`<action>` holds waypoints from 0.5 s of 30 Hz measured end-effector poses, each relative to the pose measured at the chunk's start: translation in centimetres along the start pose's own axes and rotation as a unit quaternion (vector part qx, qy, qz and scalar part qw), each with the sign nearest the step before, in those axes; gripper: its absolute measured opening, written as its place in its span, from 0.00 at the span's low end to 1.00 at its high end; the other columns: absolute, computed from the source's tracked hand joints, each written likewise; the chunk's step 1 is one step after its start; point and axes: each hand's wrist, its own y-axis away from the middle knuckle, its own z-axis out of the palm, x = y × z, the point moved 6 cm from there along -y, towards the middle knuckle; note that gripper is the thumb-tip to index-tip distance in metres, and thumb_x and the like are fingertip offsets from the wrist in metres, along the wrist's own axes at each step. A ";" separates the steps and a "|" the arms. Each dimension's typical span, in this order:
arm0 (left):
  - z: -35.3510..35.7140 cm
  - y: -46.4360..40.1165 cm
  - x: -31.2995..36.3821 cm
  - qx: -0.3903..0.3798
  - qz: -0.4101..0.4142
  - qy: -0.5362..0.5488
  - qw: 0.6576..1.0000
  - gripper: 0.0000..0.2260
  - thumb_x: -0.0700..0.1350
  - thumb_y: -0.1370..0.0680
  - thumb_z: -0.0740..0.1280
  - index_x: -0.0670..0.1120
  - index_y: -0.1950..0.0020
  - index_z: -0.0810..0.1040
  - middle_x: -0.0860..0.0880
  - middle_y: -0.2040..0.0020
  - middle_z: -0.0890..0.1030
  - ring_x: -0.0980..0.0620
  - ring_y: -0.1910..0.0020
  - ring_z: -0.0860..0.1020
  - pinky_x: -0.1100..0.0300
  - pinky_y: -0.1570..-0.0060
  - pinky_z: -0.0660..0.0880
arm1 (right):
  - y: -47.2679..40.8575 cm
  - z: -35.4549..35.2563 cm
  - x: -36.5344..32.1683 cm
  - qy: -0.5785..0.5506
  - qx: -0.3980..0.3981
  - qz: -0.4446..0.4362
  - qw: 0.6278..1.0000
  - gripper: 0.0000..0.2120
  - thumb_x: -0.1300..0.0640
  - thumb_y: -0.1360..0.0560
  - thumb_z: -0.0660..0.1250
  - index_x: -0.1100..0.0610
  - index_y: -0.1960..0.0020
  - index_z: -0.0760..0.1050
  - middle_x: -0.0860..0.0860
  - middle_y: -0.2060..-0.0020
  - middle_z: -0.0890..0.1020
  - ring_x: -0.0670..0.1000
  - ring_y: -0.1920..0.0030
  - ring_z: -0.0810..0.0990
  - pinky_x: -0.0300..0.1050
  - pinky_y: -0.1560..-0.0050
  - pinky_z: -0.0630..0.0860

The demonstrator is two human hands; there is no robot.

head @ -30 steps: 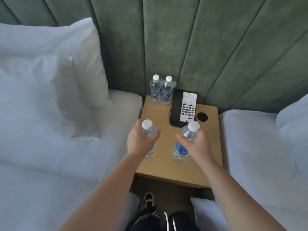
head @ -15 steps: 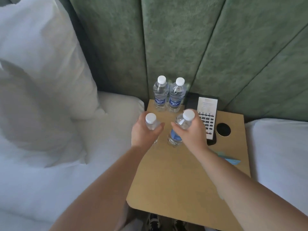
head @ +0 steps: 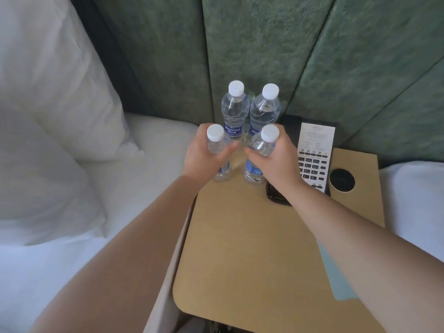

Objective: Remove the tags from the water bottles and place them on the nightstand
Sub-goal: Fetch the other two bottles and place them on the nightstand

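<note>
Two clear water bottles with white caps and blue labels stand at the back of the wooden nightstand (head: 242, 248): the back left bottle (head: 235, 111) and the back right bottle (head: 265, 109). My left hand (head: 204, 155) grips a third bottle (head: 216, 140) just in front of them, its base at the nightstand's left edge. My right hand (head: 274, 159) grips a fourth bottle (head: 264, 145) beside it, upright, base on or just above the wood. A pale blue tag (head: 336, 277) lies flat by the right edge, partly under my right forearm.
A black phone with a white keypad card (head: 313, 155) lies right of the bottles, with a round black socket (head: 341, 180) beside it. White beds and pillows (head: 48, 116) flank the nightstand. A green padded headboard (head: 264, 44) rises behind.
Both hands have carried their bottles toward the back of the nightstand, close in front of the two standing bottles. The camera has moved closer and lower.
</note>
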 end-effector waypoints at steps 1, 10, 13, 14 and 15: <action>0.0 0.1 -0.1 -0.018 0.003 0.013 1.000 0.23 0.63 0.32 0.72 0.55 0.43 0.70 0.56 0.50 0.80 0.60 0.48 0.78 0.56 0.49 0.77 | 0.0 0.1 0.0 -0.002 -0.003 -0.002 1.000 0.25 0.48 0.34 0.75 0.54 0.42 0.70 0.50 0.49 0.79 0.50 0.48 0.78 0.44 0.51 0.74; -3.0 0.8 -0.3 -0.082 -0.021 0.066 0.994 0.33 0.50 0.25 0.71 0.58 0.24 0.58 0.54 0.25 0.63 0.58 0.28 0.65 0.56 0.33 0.66 | 0.3 -0.4 0.7 -0.017 -0.111 0.012 0.994 0.33 0.39 0.34 0.73 0.45 0.33 0.66 0.41 0.42 0.75 0.41 0.42 0.72 0.30 0.47 0.65; -3.3 0.7 -0.2 -0.104 -0.035 0.069 0.992 0.30 0.44 0.22 0.69 0.59 0.25 0.59 0.52 0.25 0.65 0.52 0.28 0.66 0.52 0.32 0.66 | -0.2 -1.6 1.1 -0.001 -0.159 0.025 0.987 0.37 0.37 0.33 0.70 0.40 0.28 0.60 0.39 0.31 0.69 0.40 0.33 0.66 0.37 0.39 0.62; -3.3 0.6 -0.1 -0.107 -0.035 0.068 0.991 0.29 0.43 0.22 0.68 0.58 0.25 0.61 0.52 0.27 0.67 0.52 0.30 0.69 0.53 0.33 0.67 | -0.3 -2.0 1.1 -0.001 -0.173 0.026 0.985 0.37 0.37 0.32 0.70 0.38 0.28 0.59 0.38 0.30 0.67 0.40 0.31 0.64 0.39 0.36 0.61; -3.2 0.6 0.1 -0.109 -0.034 0.068 0.991 0.26 0.42 0.22 0.68 0.56 0.26 0.64 0.52 0.29 0.71 0.53 0.33 0.72 0.54 0.34 0.69 | -0.4 -2.2 1.0 -0.006 -0.190 0.026 0.981 0.36 0.39 0.32 0.70 0.37 0.28 0.58 0.37 0.30 0.67 0.39 0.31 0.64 0.42 0.34 0.61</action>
